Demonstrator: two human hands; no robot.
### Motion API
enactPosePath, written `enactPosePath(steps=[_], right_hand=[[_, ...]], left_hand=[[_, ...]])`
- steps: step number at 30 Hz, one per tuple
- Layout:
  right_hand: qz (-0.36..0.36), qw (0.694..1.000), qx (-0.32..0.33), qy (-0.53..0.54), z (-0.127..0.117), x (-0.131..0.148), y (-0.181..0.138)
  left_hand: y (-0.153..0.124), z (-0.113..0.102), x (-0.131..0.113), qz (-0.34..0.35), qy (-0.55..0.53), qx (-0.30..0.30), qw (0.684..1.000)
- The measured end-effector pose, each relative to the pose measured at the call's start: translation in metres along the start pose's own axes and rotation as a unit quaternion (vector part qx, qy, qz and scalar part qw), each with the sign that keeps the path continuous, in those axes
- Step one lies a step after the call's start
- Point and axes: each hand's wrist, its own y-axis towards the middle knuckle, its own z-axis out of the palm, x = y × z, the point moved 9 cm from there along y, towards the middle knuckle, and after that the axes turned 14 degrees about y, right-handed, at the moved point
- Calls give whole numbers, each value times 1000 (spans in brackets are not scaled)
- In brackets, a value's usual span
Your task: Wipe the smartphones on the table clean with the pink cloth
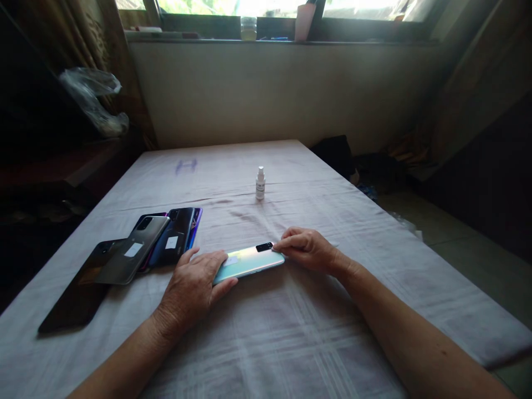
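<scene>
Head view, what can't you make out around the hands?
All in the head view:
Pale phone: screen hidden, facing the cloth.
Its left end: partly covered by the left hand.
Bottle: small print too tiny.
Right hand: palm hidden behind the hand itself.

1. L hand (195,280) hides one end of pale-blue phone (253,261).
2. R hand (305,249): fingertips by cam block (263,247), can't tell if pinching anything.
3. Grey phone (152,235) covers pt of dark phone (78,299); its sticker (133,250) too sm. to read.
4. Bottle (260,187): label print too sm.
5. Both forearms (399,321) cut off, btm edge.
6. Window (224,8) cut off, top edge; outside blurred.
</scene>
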Motion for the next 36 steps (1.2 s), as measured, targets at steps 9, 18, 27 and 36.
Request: enactPosePath(steps=[9, 18, 27, 36], right_hand=[[4, 994, -95, -51, -8, 7, 2], [-97, 976, -177, -78, -6, 65, -1], [-113, 959, -196, -171, 1, 67, -3], [-144, 951, -166, -218, 23, 84, 3]], left_hand=[[3, -22, 6, 12, 5, -88, 996], [3, -27, 21, -62, -36, -85, 994], [-2, -21, 31, -53, -131, -72, 987], [0, -29, 19, -46, -176, -97, 978]])
